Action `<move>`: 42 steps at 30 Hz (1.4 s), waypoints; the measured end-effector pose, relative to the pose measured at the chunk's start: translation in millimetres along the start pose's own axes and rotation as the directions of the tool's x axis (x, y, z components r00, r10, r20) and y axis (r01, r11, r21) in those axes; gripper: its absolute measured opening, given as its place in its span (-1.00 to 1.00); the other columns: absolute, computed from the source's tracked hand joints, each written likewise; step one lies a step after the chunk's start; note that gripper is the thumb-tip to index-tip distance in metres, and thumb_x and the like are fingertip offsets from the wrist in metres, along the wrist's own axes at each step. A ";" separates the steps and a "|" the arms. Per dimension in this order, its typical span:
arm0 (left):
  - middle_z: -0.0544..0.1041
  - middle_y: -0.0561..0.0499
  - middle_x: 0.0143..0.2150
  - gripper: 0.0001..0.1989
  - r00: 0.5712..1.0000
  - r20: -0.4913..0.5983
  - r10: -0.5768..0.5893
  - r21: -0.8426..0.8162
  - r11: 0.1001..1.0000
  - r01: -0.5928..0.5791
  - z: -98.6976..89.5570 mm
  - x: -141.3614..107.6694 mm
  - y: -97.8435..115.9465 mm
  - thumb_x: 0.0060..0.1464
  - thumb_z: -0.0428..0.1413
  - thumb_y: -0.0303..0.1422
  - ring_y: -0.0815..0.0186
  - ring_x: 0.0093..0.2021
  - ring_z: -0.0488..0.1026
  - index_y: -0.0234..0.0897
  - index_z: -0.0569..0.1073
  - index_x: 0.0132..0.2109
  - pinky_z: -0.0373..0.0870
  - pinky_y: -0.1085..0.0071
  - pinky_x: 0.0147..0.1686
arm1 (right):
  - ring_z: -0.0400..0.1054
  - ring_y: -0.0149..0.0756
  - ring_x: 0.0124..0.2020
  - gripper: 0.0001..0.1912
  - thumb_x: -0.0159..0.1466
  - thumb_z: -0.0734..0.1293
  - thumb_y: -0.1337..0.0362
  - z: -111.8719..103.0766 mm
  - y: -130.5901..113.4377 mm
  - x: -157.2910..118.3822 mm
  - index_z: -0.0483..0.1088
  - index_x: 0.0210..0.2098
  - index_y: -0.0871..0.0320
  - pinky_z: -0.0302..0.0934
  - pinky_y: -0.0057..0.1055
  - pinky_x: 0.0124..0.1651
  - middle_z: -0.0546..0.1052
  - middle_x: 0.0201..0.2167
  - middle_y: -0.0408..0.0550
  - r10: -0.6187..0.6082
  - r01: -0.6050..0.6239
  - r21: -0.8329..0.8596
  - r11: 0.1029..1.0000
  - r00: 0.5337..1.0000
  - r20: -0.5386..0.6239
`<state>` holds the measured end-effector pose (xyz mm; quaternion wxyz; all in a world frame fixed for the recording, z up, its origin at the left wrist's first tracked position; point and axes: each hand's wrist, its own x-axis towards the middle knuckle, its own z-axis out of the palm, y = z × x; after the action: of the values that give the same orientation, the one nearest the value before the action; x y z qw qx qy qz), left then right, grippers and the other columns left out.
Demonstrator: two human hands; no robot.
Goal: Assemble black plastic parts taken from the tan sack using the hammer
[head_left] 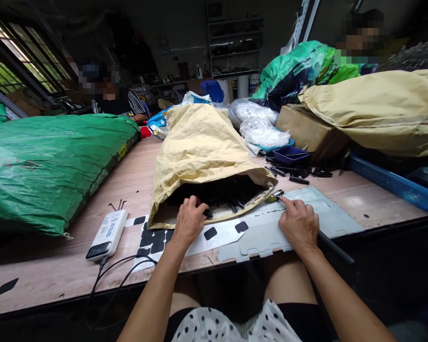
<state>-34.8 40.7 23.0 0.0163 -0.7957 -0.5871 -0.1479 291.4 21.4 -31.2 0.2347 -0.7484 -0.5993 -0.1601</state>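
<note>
Here, left hand (189,221) pinches black part (208,214), right hand (299,224) rod (337,248) — power bank lettering (109,225) blurred.

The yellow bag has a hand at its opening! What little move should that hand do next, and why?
Maybe the left hand should draw the small black piece away from the yellow bag, because the hand is at that piece, and the bag is open with more black pieces inside.

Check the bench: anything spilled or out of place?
Possibly: loose black pieces lie scattered on the table beside the purple tray, so they look spilled, though they may have been set there. One black patch lies alone at front left, apart from the white sheet.
</note>
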 end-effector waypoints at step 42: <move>0.52 0.00 -0.23 -0.85 0.997 -0.004 -0.081 -0.588 0.807 0.063 33.1 -32.1 46.0 0.06 0.30 -0.38 0.17 -0.12 0.37 -0.18 0.58 -0.17 0.29 0.26 -0.07 | 0.25 -0.13 -0.17 -0.67 0.37 0.25 0.28 -5.1 -2.4 7.1 0.48 0.08 0.11 -0.03 -0.26 -0.24 0.48 -0.17 0.09 0.136 -0.132 -0.039 0.990 0.985 0.108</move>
<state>7.0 3.2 -10.0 -0.2273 -0.7368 -0.5423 -0.3337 290.9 24.8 -22.9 0.1996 -0.7984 -0.5570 -0.1118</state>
